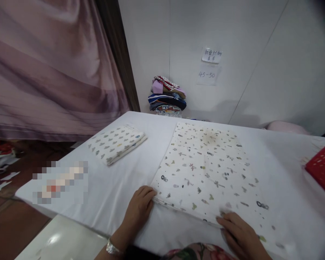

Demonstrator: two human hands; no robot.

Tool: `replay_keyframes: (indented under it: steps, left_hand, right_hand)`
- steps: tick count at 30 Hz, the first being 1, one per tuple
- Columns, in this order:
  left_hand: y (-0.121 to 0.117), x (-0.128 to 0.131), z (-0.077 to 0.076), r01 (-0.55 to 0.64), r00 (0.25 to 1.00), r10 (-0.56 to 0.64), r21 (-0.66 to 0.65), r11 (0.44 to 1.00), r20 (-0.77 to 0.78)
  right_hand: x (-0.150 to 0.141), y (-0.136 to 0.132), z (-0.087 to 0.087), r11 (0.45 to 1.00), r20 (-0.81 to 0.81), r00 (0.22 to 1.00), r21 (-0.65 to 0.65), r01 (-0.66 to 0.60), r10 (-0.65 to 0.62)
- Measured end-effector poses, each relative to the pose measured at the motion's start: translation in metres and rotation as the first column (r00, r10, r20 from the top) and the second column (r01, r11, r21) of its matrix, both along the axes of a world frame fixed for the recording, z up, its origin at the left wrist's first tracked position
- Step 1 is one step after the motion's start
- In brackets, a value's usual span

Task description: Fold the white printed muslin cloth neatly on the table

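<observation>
Evidently, edge-straightening is in hand: cloth (195, 180) flat on table (121, 184), left hand (141, 204) pinching its near-left corner, right hand (239, 229) at its near edge, grip too blurred to tell. Next move calls for even tension.

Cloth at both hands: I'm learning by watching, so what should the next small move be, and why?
Perhaps pinch the near edge of the cloth: the left hand is at one corner, the right hand farther along, and layers show between them.
</observation>
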State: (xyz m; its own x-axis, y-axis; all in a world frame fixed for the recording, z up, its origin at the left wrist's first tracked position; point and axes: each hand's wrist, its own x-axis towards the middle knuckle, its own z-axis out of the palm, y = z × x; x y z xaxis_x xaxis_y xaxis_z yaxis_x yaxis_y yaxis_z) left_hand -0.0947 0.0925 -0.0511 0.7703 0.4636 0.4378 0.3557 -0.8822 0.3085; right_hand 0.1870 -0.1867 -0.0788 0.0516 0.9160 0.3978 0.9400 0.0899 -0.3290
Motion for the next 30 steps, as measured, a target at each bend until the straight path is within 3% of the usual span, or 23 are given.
replay_keyframes:
  steps: [7, 16, 23, 30]
  left_hand:
    - [0.002, -0.003, -0.007, -0.039, 0.999, 0.039, -0.002, 0.999, 0.014]
    - [0.007, -0.011, 0.003, 0.004, 0.999, 0.001, 0.120, 0.993, -0.046]
    - [0.008, -0.011, 0.005, 0.025, 0.996, -0.017, 0.083, 0.996, -0.093]
    - [0.010, -0.013, -0.001, 0.046, 0.997, -0.042, 0.054, 0.998, -0.059]
  right_hand:
    - [0.002, 0.000, 0.002, 1.000, 0.045, 0.999, 0.015, -0.004, 0.004]
    - [-0.003, 0.004, 0.013, 0.999, 0.076, 0.997, 0.054, -0.006, 0.002]
    - [-0.009, 0.005, 0.016, 0.997, 0.099, 0.994, 0.060, 0.041, -0.047]
    - [-0.015, 0.012, 0.033, 0.996, 0.149, 0.988, 0.080, 0.028, -0.040]
